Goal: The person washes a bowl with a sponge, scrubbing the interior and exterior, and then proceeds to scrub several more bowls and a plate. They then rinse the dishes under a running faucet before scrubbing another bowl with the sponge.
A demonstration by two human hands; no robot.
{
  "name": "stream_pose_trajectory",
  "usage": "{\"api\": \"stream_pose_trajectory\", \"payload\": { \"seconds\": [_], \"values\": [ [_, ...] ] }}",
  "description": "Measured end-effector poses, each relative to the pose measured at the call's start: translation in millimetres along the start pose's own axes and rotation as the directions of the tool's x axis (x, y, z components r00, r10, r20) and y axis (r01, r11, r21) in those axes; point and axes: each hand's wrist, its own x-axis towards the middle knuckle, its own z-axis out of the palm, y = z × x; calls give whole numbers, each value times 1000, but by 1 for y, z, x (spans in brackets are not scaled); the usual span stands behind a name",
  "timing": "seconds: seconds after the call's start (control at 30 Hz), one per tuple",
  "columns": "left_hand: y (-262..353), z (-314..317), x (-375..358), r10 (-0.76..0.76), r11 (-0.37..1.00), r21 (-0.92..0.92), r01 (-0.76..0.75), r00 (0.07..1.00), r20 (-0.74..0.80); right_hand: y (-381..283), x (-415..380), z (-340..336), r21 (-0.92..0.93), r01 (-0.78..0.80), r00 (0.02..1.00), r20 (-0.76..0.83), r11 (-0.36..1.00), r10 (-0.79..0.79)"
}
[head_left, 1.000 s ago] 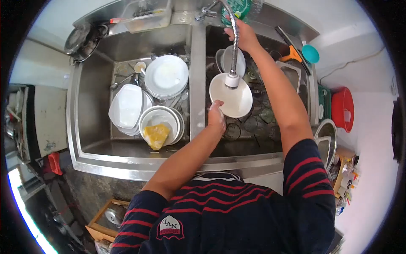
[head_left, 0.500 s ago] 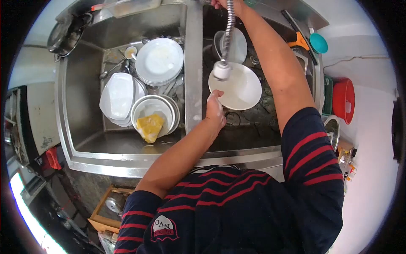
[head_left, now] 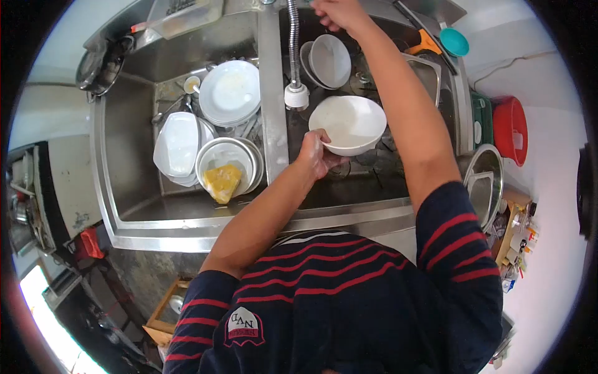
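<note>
The left hand (head_left: 313,154) closes on the near-left rim of the white bowl (head_left: 350,121), over the right basin (head_left: 317,198) and just right of the faucet head (head_left: 296,98) — the half-curled right hand (head_left: 341,15) lies farther off, its hold unclear.

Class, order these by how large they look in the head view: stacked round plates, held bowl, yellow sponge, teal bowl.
1. Held bowl and stacked round plates: too alike to rank
2. Yellow sponge
3. Teal bowl
</note>
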Motion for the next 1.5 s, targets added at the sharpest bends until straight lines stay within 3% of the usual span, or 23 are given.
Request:
{"api": "stream_pose_trajectory", "payload": {
  "seconds": [0.07, 0.1, 0.13, 0.2, 0.23, 0.3, 0.4, 0.53, 0.67, 0.8, 0.87, 0.9, 0.97, 1.0, 1.07, 1.13, 1.2, 1.27, 1.3, 1.33, 1.4, 1.43, 1.5],
  "values": [
    [1, 6, -7, -76, 994, -62, 85, 987, 138, 10, -57, -19, -171, 74, 973, -201, 983, -108],
    [2, 8, -7, -78, 994, -59, 87, 987, 144, 29, -78, -32, -310, 152, 939, -251, 938, -235],
    [2, 9, -7, -73, 992, -83, 96, 965, 251, 52, -98, -42, -447, 211, 890, -279, 869, -360],
    [-2, 11, -13, -65, 988, -111, 111, 932, 356, 76, -149, -51, -237, 117, 932, -310, 964, -190],
    [-5, 14, -17, -49, 979, -156, 133, 891, 452, 73, -174, -48, -239, 114, 931, -313, 964, -188],
    [-12, 18, -17, -39, 968, -188, 168, 836, 547, 59, -215, -42, 181, 3, 990, -141, 983, 23],
    [-35, 26, -16, -34, 930, -263, 257, 772, 634, 50, -239, -39, 144, 19, 983, -184, 989, 8],
    [-51, 37, -23, -64, 897, -272, 348, 712, 699, 15, -269, -27, -183, -46, 927, -375, 982, -26],
    [-51, 42, -34, -100, 904, -199, 378, 640, 762, 9, -289, -24, -158, 27, 892, -441, 987, -95],
    [-37, 36, -58, -115, 915, -159, 370, 618, 777, 16, -300, -20, -57, 61, 881, -466, 996, -81],
    [-25, 29, -81, -21, 961, -193, 198, 749, 663, 27, -306, -13, 129, 246, 868, -470, 961, -159],
    [-22, 21, -86, -11, 962, -200, 187, 756, 654, 39, -307, -9, 218, 306, 872, -456, 927, -181],
    [-15, 0, -95, 31, 994, -111, 20, 896, 443, 46, -316, 15, 295, 383, 856, -471, 876, -215],
    [-9, -14, -104, 44, 993, -119, 8, 904, 425, 47, -320, 29, 352, 421, 849, -478, 836, -226],
    [4, -39, -127, 166, 986, -18, -167, 953, 253, 37, -328, 66, 331, 461, 808, -539, 823, -236],
    [31, -78, -147, 162, 985, 29, -170, 970, 181, 46, -329, 103, 310, 447, 658, -749, 839, -73],
    [55, -111, -171, 352, 935, 37, -352, 936, -13, 41, -332, 151, 84, 342, 688, -701, 936, -188],
    [85, -133, -203, 522, 853, 56, -519, 849, -80, 26, -321, 193, 56, 253, 929, -292, 966, -227],
    [102, -151, -212, 589, 808, 77, -584, 804, -82, 16, -310, 215, -27, 187, 976, -113, 982, -189],
    [118, -207, -183, 609, 789, -32, -614, 788, -91, 5, -295, 237, -123, 137, 990, 63, 983, -130],
    [157, -233, -189, 639, 763, -29, -645, 761, -114, 12, -269, 288, -371, 200, 975, 167, 907, -147],
    [175, -242, -192, 677, 730, 4, -683, 723, -135, 16, -255, 309, -371, 207, 974, 170, 905, -153],
    [200, -250, -197, 715, 694, 35, -719, 683, -151, 26, -234, 343, -635, 181, 952, 305, 751, 29]
  ]
}}
